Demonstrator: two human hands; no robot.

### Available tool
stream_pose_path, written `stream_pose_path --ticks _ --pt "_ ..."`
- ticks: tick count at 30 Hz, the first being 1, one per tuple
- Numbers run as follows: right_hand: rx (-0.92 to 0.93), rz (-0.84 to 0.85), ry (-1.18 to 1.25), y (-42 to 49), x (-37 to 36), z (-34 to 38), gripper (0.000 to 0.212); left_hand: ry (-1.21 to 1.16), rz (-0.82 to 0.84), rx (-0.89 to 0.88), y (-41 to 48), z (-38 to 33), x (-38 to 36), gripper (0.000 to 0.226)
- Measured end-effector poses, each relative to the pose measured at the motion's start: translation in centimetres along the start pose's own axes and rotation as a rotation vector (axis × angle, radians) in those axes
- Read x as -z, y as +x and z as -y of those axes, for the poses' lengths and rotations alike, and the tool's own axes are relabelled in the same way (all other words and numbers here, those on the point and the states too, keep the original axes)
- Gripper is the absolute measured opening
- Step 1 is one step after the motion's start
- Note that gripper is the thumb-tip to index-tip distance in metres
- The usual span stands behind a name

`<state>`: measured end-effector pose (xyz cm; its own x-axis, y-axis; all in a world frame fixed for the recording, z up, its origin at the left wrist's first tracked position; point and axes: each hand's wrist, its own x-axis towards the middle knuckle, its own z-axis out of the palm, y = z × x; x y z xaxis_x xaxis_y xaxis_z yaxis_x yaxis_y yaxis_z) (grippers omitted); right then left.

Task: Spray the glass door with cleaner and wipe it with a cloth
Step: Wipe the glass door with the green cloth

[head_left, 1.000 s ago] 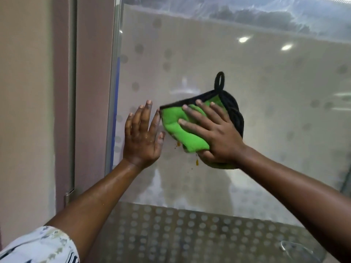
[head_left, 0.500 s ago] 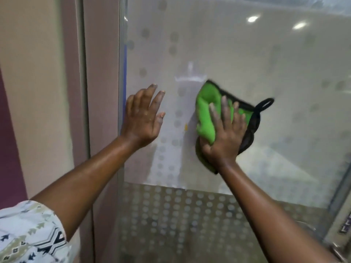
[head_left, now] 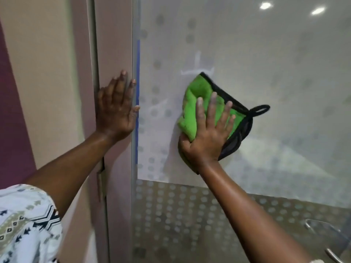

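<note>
Left hand: flat, fingers straight, braced on the frame just beside the glass edge. Right hand: fingers spread straight, pressing the green cloth onto the glass door, above the dotted band. We judge this mid-wipe: spraying looks done (no bottle in view, faint streaks near the cloth). Right side and lower panel likely left to wipe.

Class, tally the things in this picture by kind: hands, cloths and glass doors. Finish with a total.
Hands: 2 (left hand, right hand)
Green microfibre cloth with black edging: 1
Frosted dotted glass door: 1
Total: 4
</note>
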<state>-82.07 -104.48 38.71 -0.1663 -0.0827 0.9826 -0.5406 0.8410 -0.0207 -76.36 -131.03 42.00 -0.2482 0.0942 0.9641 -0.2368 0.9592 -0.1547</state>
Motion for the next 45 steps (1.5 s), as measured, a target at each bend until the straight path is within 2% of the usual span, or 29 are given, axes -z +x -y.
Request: stream_pose_path --ticks 2,4,6,8,9,11,14,17,18,20,22,28,37,40,42,45 --pt "0.430 0.102 0.016 -1.8 0.1 -1.9 0.085 0.001 -0.023 -0.011 -0.1 0.3 -0.4 0.069" --pt "0.734 0.230 0.038 -2.4 0.8 -4.2 0.076 -0.005 -0.045 -0.015 -0.1 0.4 -0.6 0.068" --pt "0.902 0.339 0.060 -1.1 1.7 -6.3 0.071 -0.015 -0.050 -0.022 0.0 0.5 -0.6 0.068" --pt "0.985 0.384 0.065 1.5 2.6 -7.9 0.068 -0.026 -0.053 -0.023 0.1 0.6 -0.5 0.067" --pt "0.978 0.364 0.054 3.2 3.0 -8.4 0.068 -0.037 -0.055 -0.024 0.1 0.6 -0.6 0.066" --pt "0.846 0.240 0.034 7.2 3.7 -8.8 0.070 -0.060 -0.058 -0.023 0.1 0.7 -0.6 0.065" --pt "0.461 0.026 0.040 13.1 4.4 -6.8 0.077 -0.099 -0.059 -0.014 0.1 0.6 -0.6 0.067" --pt "0.082 -0.113 0.069 16.5 4.0 -1.6 0.078 -0.138 -0.075 -0.010 0.1 0.7 -0.7 0.076" --pt "-0.001 -0.137 0.073 17.0 3.6 0.3 0.079 -0.150 -0.082 -0.011 0.1 0.7 -0.7 0.078" --pt "-0.051 -0.147 0.069 17.0 2.7 3.4 0.081 -0.173 -0.094 -0.016 0.1 0.7 -0.7 0.081" --pt "0.012 -0.128 0.061 16.0 1.9 5.3 0.081 -0.179 -0.100 -0.011 0.0 0.7 -0.6 0.081" --pt "0.390 0.006 0.066 8.2 -0.5 6.5 0.086 -0.161 -0.124 -0.026 0.2 0.7 -0.2 0.072" --pt "0.763 0.314 0.083 -6.6 -1.0 0.7 0.074 -0.171 0.002 -0.029 0.2 0.8 1.5 0.073" --pt "0.918 0.410 0.031 -6.0 0.0 -0.7 0.075 -0.127 0.062 -0.087 -0.3 1.8 2.7 0.077" --pt "0.958 0.391 0.007 -2.9 0.5 -1.2 0.073 -0.086 0.086 -0.058 -1.2 3.1 3.2 0.076" --pt "0.783 0.227 -0.040 4.7 1.4 -0.6 0.079 -0.054 0.110 0.060 -2.9 4.6 3.6 0.074"
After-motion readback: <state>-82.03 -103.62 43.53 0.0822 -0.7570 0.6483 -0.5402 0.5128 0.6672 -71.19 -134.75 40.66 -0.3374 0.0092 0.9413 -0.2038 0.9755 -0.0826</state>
